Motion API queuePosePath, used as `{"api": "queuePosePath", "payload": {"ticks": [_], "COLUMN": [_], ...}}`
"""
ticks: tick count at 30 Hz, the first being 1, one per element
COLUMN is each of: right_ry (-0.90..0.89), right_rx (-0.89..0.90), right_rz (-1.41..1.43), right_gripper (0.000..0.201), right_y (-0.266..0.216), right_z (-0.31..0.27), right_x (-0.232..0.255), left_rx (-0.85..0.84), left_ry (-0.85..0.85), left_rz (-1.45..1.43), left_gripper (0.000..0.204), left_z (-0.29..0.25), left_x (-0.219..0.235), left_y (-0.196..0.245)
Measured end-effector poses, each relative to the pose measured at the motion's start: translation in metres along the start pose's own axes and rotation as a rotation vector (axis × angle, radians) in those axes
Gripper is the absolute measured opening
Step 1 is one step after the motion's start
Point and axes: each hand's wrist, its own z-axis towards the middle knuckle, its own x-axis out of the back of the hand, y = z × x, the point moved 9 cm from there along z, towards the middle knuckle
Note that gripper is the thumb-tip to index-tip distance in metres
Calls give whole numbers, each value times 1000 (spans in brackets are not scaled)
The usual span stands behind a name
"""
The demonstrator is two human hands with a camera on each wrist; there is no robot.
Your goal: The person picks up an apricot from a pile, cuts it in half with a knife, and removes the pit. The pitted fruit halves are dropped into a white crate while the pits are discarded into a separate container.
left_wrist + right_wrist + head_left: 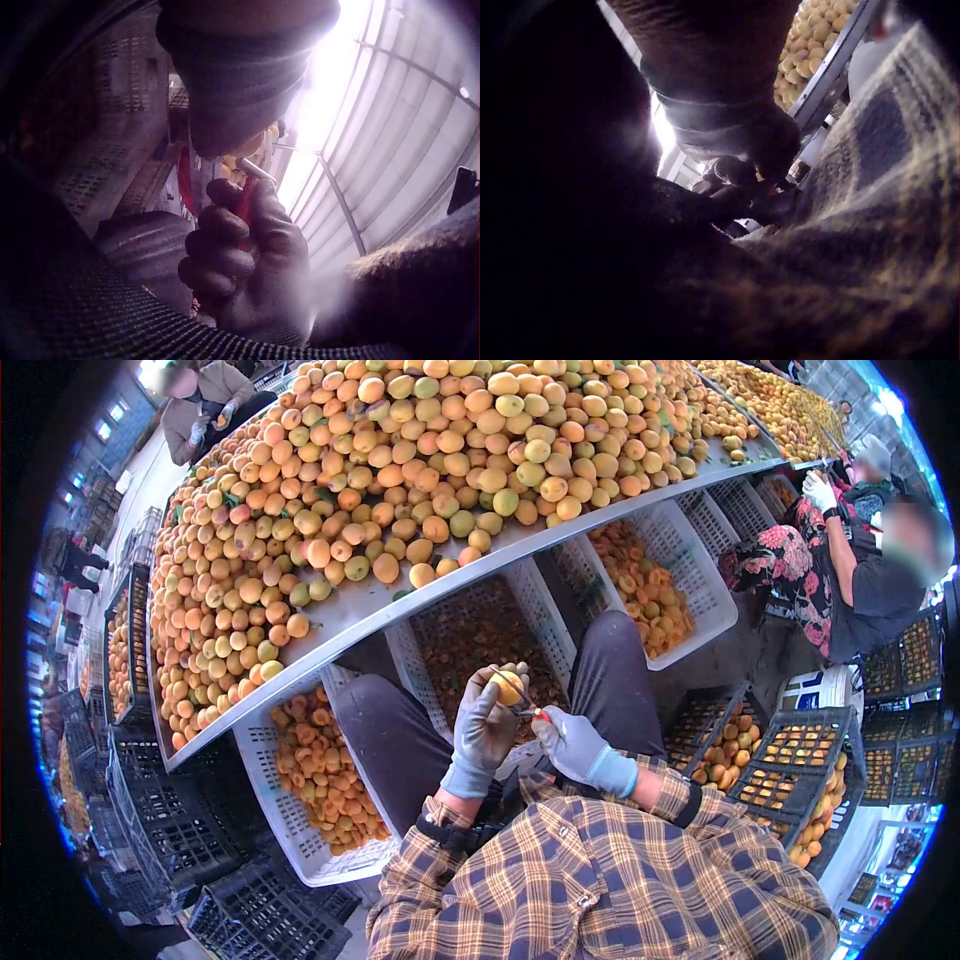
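My gloved left hand holds a yellow-orange apricot between thumb and fingers, above a white crate with dark scraps. Beside it my gloved right hand grips a small tool with a red handle, its metal end at the apricot. In the left wrist view the curled right hand wraps the red handle, a metal piece pointing up toward the left hand. The right wrist view is dark; the right hand shows partly, and what it holds is hidden.
A metal-edged table piled with apricots stands in front. White crates of opened apricots sit at left and right of the knees. Black crates stand at the right, others at the left. People sit at right and upper left.
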Motion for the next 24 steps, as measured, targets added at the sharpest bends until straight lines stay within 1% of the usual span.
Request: {"api": "queuePosePath", "payload": {"ticks": [1,3,4,6,7,9,10,11,13,15,17,18,20,21,23,24], "right_ry": [-2,-21,-24,125,122,128,101,93,34,38,51,46,89,74,96,32], "right_rx": [0,-107,-104,77,84,162,151,160,27,47,18,18,125,134,150,126], "right_rz": [-2,16,16,-106,-106,1,28,26,150,96,6,5,-107,-97,-281,-213], "right_gripper": [35,35,35,29,29,37,38,38,37,36,34,34,27,27,27,29], "right_y": [-4,-1,1,-7,-7,-12,-13,-15,-5,-9,-8,-5,-8,-7,-2,22], "right_z": [0,-1,0,0,-1,-2,-2,-3,-2,1,1,2,3,2,7,8], "right_x": [0,-3,-6,0,-1,-2,-2,-1,-5,-6,-4,-5,-4,-4,-6,-7], "left_rx": [-1,30,27,14,6,-29,-18,-29,-24,-48,-28,-32,-31,-61,20,3], "left_ry": [0,-12,-12,-49,-52,-80,-91,-92,-70,-82,-80,-77,-76,-74,19,12], "left_rz": [-2,-23,-22,-5,-4,50,19,18,-44,-54,-77,-79,-26,89,254,292], "left_gripper": [32,33,33,38,38,45,49,49,49,49,48,48,48,51,54,55], "left_z": [0,0,0,1,1,-1,-1,-1,-1,0,-1,-1,-1,0,-4,-5], "left_x": [1,0,0,-3,-5,-15,-17,-18,-17,-17,-16,-15,-11,-7,-12,-8], "left_y": [0,-3,-2,1,3,8,8,11,11,13,11,11,9,10,12,13]}}
